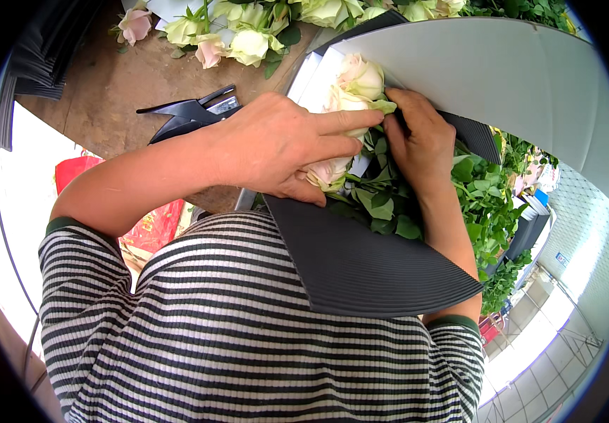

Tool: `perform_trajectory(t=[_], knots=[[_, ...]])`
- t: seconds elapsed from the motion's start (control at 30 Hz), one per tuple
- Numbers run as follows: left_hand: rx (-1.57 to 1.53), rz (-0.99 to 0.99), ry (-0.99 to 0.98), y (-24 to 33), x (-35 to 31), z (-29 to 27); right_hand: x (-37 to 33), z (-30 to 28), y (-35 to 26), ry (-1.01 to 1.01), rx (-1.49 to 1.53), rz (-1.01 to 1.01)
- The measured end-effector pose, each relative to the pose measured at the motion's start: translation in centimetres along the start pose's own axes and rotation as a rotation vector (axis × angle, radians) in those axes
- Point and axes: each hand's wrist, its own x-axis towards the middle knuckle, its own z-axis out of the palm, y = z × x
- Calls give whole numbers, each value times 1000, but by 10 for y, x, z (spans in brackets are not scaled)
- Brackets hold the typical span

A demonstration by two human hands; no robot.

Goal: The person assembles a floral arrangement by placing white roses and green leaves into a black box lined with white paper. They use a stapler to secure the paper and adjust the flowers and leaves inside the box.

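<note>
While the left hand [287,144] splays over roses [361,76], right hand [423,141] curled alongside (grip unclear!), brown worktop [107,77] carries a stapler [179,121], greenery [484,192] rightward.

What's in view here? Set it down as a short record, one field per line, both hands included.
left hand: left hand, fingers spread across pale roses
right hand: right hand, fingers bent, at the right side of those roses
below the hands: ridged black sheet, partly over a striped shirt
table: brown table, with a black stapler beyond the left forearm
far edge: more roses, cream and pink
right side: large pale sheet; green leaves
</note>
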Motion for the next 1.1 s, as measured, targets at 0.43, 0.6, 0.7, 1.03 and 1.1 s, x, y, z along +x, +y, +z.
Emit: perform_trajectory(t=[0.43, 0.6, 0.7, 1.03, 1.1], knots=[[-529, 43, 74, -31, 5, -2, 5, -7, -6, -97, -144, -3], [-443, -14, 20, -28, 6, -3, 9, -52, -16, -293, 156, -194], [-461, 26, 70, -31, 7, 2, -5, -34, -24, -410, 197, -174], [-386, -39, 127, -24, 1, 5, -20, -6, -25, -308, 92, -77], [-297, -25, 181, -22, 0, 13, -21, -7, -24, -336, 95, -99]])
